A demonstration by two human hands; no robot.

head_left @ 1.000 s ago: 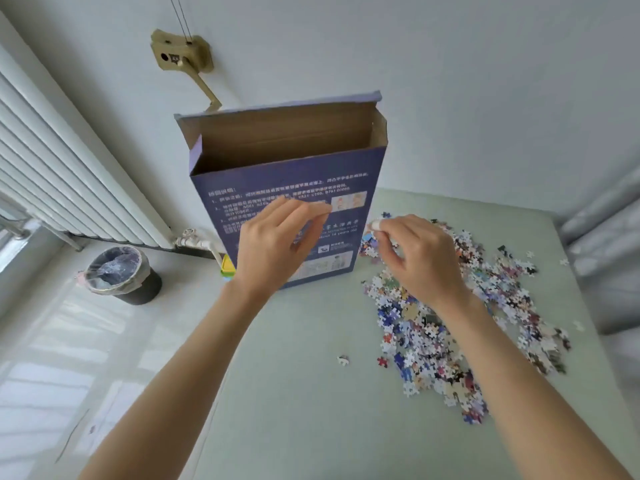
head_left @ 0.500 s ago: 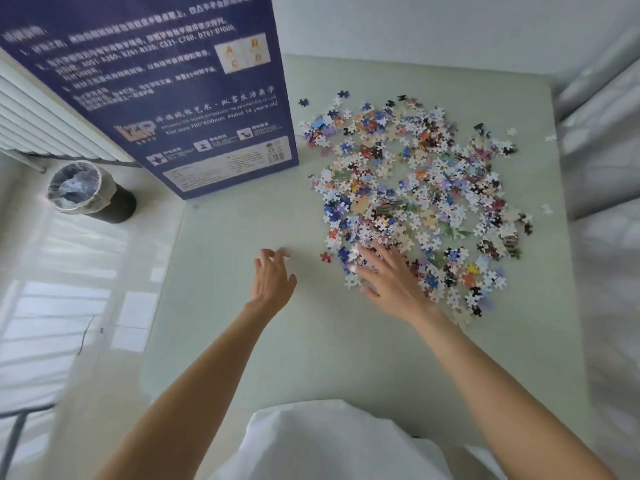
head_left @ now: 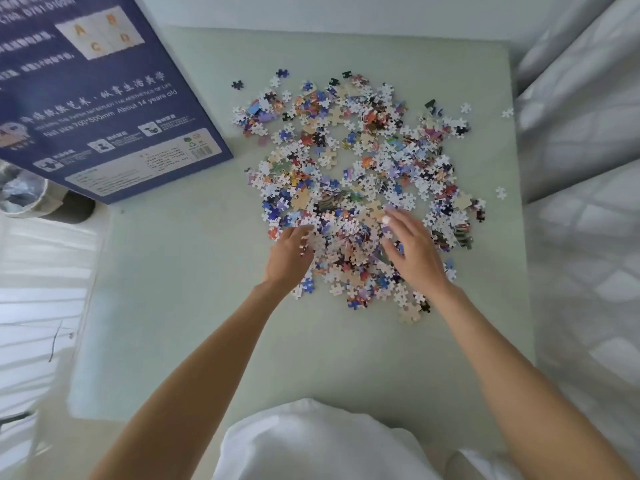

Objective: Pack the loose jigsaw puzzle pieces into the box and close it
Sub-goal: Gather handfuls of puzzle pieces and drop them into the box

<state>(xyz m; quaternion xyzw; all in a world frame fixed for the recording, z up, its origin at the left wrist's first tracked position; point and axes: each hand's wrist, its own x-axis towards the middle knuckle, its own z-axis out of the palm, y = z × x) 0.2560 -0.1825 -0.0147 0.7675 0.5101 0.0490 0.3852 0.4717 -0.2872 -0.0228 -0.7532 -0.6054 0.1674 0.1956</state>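
My left hand (head_left: 289, 256) and right hand (head_left: 414, 252) lie with relaxed fingers on the near edge of the heap of small colourful cardboard puzzle pieces (head_left: 356, 174), cupping some between them. The heap is spread on the pale green table (head_left: 194, 271). The dark blue printed cardboard box (head_left: 104, 98) stands at the far left.

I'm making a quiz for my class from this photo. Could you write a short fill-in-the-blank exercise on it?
1. Both hands, the left hand and right hand, reach into the pile of ____ pieces.
2. The box is dark ____.
3. The box stands to the ____ of the pile.

Missing words: puzzle; blue; left
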